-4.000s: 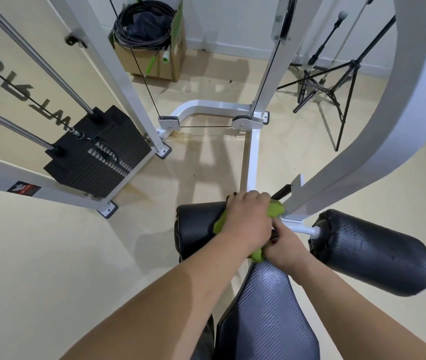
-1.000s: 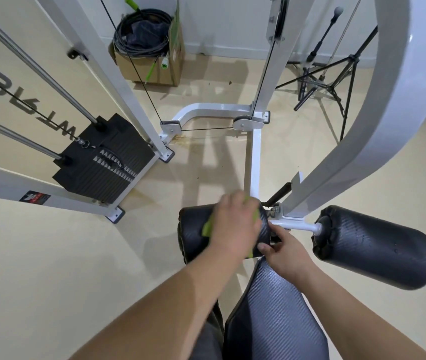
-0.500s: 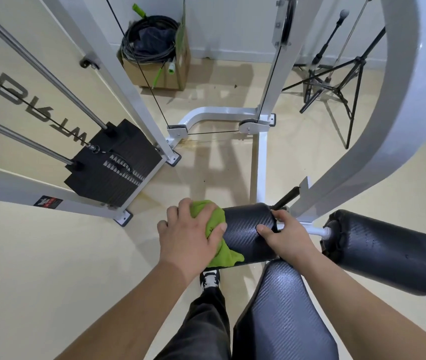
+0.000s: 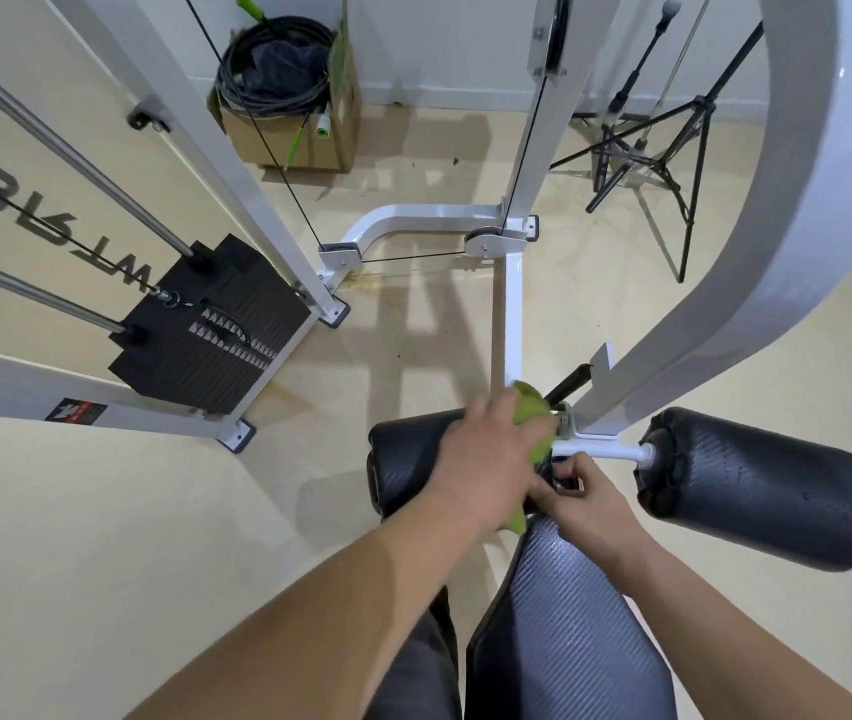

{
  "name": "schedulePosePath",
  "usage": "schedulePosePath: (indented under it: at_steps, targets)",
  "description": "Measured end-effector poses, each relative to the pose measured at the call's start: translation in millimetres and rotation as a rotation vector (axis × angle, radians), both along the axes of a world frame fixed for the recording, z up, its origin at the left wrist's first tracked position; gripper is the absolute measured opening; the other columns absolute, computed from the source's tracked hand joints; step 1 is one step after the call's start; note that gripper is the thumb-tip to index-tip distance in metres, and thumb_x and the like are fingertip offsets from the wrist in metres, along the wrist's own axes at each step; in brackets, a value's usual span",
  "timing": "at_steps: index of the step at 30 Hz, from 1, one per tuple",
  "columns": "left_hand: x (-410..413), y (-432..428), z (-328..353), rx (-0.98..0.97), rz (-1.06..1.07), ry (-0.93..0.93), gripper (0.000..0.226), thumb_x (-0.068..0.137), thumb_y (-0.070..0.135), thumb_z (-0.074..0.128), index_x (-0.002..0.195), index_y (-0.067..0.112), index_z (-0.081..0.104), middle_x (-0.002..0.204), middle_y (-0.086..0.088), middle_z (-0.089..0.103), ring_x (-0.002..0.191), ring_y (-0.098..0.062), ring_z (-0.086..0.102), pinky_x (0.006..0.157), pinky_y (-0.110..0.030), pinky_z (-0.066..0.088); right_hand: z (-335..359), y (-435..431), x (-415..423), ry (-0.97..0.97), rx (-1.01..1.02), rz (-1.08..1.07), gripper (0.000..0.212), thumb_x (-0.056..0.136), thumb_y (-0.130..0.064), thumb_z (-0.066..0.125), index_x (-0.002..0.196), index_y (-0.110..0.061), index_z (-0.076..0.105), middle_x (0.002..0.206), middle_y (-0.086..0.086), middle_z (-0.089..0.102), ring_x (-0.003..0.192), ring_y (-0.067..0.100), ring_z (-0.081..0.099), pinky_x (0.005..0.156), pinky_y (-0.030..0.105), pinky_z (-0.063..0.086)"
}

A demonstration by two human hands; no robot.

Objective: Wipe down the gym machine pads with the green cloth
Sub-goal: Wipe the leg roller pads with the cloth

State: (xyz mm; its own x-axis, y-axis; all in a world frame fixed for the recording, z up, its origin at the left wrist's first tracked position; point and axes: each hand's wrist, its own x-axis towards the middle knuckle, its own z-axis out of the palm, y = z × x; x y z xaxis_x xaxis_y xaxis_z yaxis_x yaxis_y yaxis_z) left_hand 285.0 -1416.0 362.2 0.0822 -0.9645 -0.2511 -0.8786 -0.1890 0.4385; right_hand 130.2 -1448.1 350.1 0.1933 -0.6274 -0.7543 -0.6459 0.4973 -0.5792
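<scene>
My left hand [image 4: 486, 459] presses the green cloth [image 4: 533, 413] onto the right end of the left black roller pad [image 4: 403, 465], close to the white frame. The cloth shows above and below the hand; its middle is hidden. My right hand [image 4: 587, 504] grips the inner end of that pad, beside the white axle [image 4: 600, 450]. The right black roller pad [image 4: 761, 485] sticks out bare to the right. Below both hands lies the black seat pad [image 4: 564, 636].
The curved white frame arm [image 4: 756, 252] rises on the right. The black weight stack [image 4: 210, 324] with its steel guide rods stands to the left. At the back are a cardboard box of cables [image 4: 288, 96] and black tripod stands [image 4: 657, 137]. My dark trouser leg [image 4: 413, 667] is beside the seat.
My left hand has slid the cloth from the left end of the roller pad to its right end. My right hand has shifted slightly down, from the pad's surface to its inner end.
</scene>
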Motion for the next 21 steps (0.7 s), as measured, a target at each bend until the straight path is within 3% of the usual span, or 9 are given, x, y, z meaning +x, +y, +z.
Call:
schedulePosePath:
  at_steps: [3, 6, 10, 11, 14, 16, 18, 21]
  targets:
    - [62.5, 7.3, -10.0, 0.152, 0.269, -0.035, 0.049, 0.088, 0.024, 0.061, 0.136, 0.029, 0.057, 0.129, -0.013, 0.052, 0.115, -0.038, 0.051, 0.094, -0.041, 0.049, 1.8, -7.8, 7.6, 0.089, -0.037, 0.097, 0.046, 0.091, -0.054, 0.071, 0.08, -0.017, 0.045, 0.077, -0.001, 0.055, 0.071, 0.019, 0.049, 0.069, 0.033, 0.038]
    - [103.6, 12.2, -15.3, 0.262, 0.453, -0.008, 0.04, 0.085, 0.027, 0.059, 0.125, 0.03, 0.061, 0.115, -0.013, 0.06, 0.107, -0.038, 0.058, 0.086, -0.035, 0.047, 4.2, -11.0, 13.6, 0.174, -0.079, 0.229, 0.04, 0.096, -0.05, 0.065, 0.081, -0.018, 0.046, 0.079, -0.002, 0.056, 0.078, 0.019, 0.054, 0.067, 0.033, 0.038]
    - [42.5, 12.4, -2.2, 0.09, 0.319, 0.091, 0.047, 0.084, 0.024, 0.062, 0.131, 0.029, 0.06, 0.123, -0.011, 0.055, 0.111, -0.036, 0.052, 0.094, -0.038, 0.045, -5.9, -2.8, 7.2, 0.269, -0.011, 0.335, 0.024, 0.098, -0.037, 0.065, 0.105, -0.016, 0.055, 0.096, -0.003, 0.063, 0.098, 0.024, 0.061, 0.083, 0.034, 0.044]
    - [21.6, 14.7, -0.3, 0.037, 0.255, 0.117, 0.05, 0.083, 0.023, 0.064, 0.132, 0.028, 0.059, 0.129, -0.012, 0.052, 0.113, -0.036, 0.05, 0.096, -0.041, 0.047, -7.2, -1.9, 6.5, 0.259, -0.008, 0.323, 0.026, 0.095, -0.032, 0.068, 0.114, -0.019, 0.058, 0.105, -0.002, 0.067, 0.104, 0.023, 0.064, 0.089, 0.035, 0.048]
    - [5.4, 24.4, -0.9, -0.027, 0.105, 0.162, 0.058, 0.08, 0.023, 0.069, 0.137, 0.03, 0.057, 0.142, -0.011, 0.046, 0.122, -0.035, 0.045, 0.092, -0.047, 0.054, -1.9, -4.7, 11.4, 0.069, -0.022, 0.157, 0.057, 0.087, -0.015, 0.072, 0.131, -0.045, 0.053, 0.115, -0.005, 0.074, 0.104, 0.015, 0.071, 0.097, 0.035, 0.055]
    - [27.1, 28.6, -2.8, -0.057, 0.058, 0.083, 0.059, 0.082, 0.03, 0.07, 0.139, 0.034, 0.055, 0.143, -0.007, 0.048, 0.121, -0.032, 0.047, 0.089, -0.045, 0.055, 1.7, -8.5, 15.1, 0.057, -0.056, 0.115, 0.053, 0.091, -0.02, 0.071, 0.136, -0.045, 0.057, 0.115, -0.005, 0.074, 0.103, 0.015, 0.073, 0.099, 0.037, 0.055]
    - [51.6, 31.0, -4.8, -0.056, 0.137, -0.019, 0.054, 0.086, 0.034, 0.067, 0.139, 0.033, 0.055, 0.136, -0.009, 0.054, 0.116, -0.033, 0.05, 0.087, -0.043, 0.055, 1.6, -8.5, 16.5, 0.112, -0.099, 0.155, 0.041, 0.095, -0.026, 0.068, 0.134, -0.036, 0.06, 0.116, -0.003, 0.073, 0.104, 0.018, 0.072, 0.102, 0.042, 0.054]
    - [54.9, 17.1, -4.4, 0.103, 0.375, -0.023, 0.047, 0.093, 0.029, 0.059, 0.14, 0.029, 0.052, 0.128, -0.014, 0.052, 0.115, -0.034, 0.047, 0.09, -0.042, 0.047, 3.5, -7.4, 18.1, 0.14, -0.086, 0.129, 0.031, 0.096, -0.022, 0.068, 0.126, -0.028, 0.063, 0.111, -0.002, 0.073, 0.102, 0.02, 0.068, 0.098, 0.039, 0.053]
